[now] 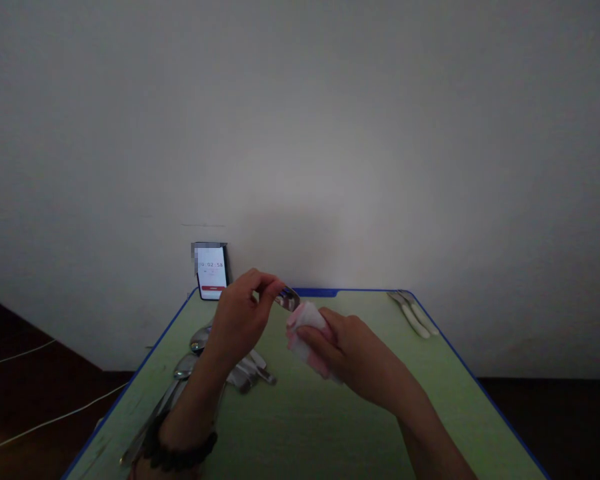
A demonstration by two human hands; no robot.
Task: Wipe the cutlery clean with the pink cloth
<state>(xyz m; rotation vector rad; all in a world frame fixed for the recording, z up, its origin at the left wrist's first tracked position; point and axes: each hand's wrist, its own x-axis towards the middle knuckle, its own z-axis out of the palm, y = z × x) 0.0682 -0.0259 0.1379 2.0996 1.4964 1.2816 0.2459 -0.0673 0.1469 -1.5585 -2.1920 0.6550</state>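
My left hand [245,320] is closed, pinching one end of a shiny metal spoon [289,299] above the table. The spoon's rounded metal part shows between my hands; its other end seems covered by a pink and white cloth [307,323]. Wrapped round that cloth is my right hand [337,343], thumb on top. Under my left forearm lie several metal spoons [185,367], partly hidden by the arm. More cutlery with pale handles [253,370] lies just right of my left wrist.
Two forks with white handles [415,317] lie at the table's far right corner. A phone [213,272] showing a timer leans on the wall [300,133] at the far left corner. The green table [320,433] has a blue edge. White cables [55,419] run at the left.
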